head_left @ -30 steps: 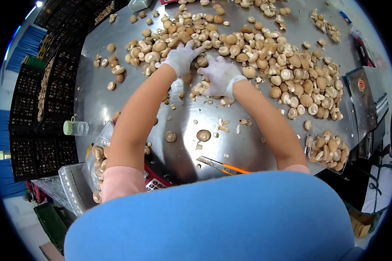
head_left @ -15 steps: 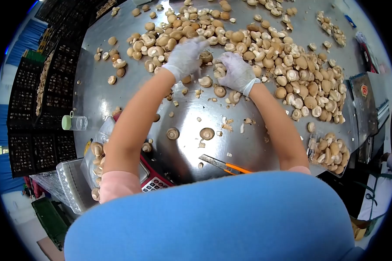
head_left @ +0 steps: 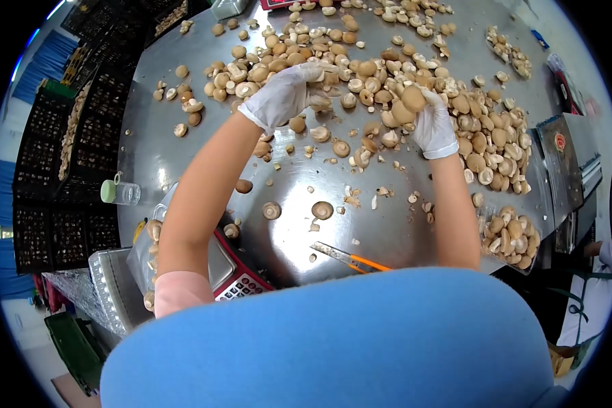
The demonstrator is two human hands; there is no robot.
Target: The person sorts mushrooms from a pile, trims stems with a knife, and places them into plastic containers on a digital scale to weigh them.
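My left hand [head_left: 282,97], in a white glove, is closed around a mushroom [head_left: 328,80] at the near edge of the pile. Its fingertips are partly hidden. To the right, my right hand [head_left: 435,129], gloved too, pinches a brown-capped mushroom [head_left: 413,98] between thumb and fingers, above other mushrooms. The large mushroom pile [head_left: 489,129] spreads across the metal table [head_left: 387,234] beyond and beside both hands. Nearer my body lie two single mushrooms, one cap [head_left: 322,210] with its underside up and another [head_left: 271,211] to its left.
An orange utility knife [head_left: 350,258] lies at the table's near edge. A red scale [head_left: 241,282] sits by my left forearm. A filled plastic tray [head_left: 511,239] stands at right, and a green-lidded jar [head_left: 120,192] at left. Black crates [head_left: 44,163] are stacked beyond the left edge.
My right hand has moved right, away from my left, and now holds a brown-capped mushroom. My left hand has shifted slightly. The view has tilted, showing a red object at the far edge.
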